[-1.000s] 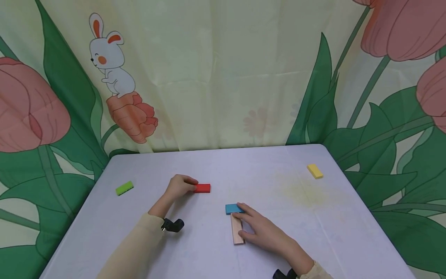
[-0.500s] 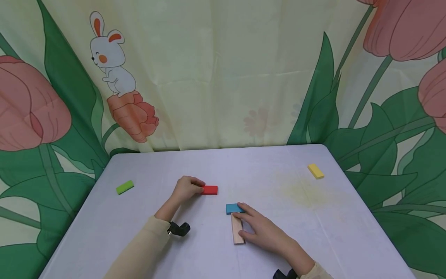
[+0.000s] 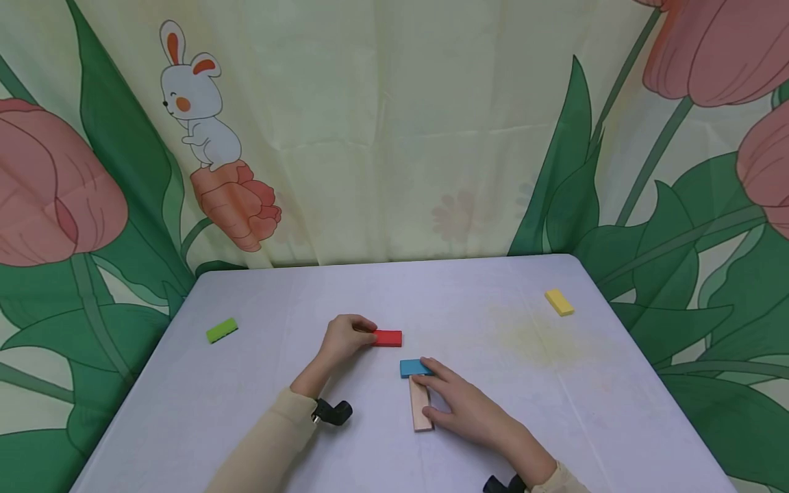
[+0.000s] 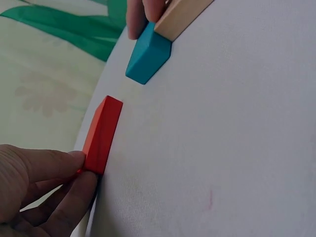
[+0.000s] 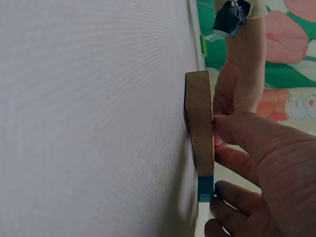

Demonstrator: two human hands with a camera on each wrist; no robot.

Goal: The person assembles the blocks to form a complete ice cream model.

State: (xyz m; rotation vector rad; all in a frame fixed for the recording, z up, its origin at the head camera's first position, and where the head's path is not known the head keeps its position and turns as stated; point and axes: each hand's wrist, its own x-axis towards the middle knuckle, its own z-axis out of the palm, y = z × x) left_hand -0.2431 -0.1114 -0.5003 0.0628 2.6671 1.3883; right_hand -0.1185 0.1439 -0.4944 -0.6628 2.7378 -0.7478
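My left hand (image 3: 347,339) pinches the left end of a red block (image 3: 387,339) between thumb and fingers, at the middle of the table. Closer to me, a blue block (image 3: 411,368) lies crosswise at the far end of a plain wooden block (image 3: 420,407), the two touching in a T-like shape. My right hand (image 3: 471,407) rests on both from the right, thumb and one finger on the wooden block, another finger on the blue one. A narrow gap separates the red block from the blue block (image 4: 148,55) in the left wrist view.
A green block (image 3: 222,331) lies on the left of the white-covered table (image 3: 493,445), and a yellow block (image 3: 559,302) at the far right. Behind the table's far edge hangs a curtain (image 3: 394,137) printed with tulips and a rabbit.
My left hand has moved right and slightly nearer with the red block, bringing it closer to the blue block. The right hand and its two blocks have stayed in place.
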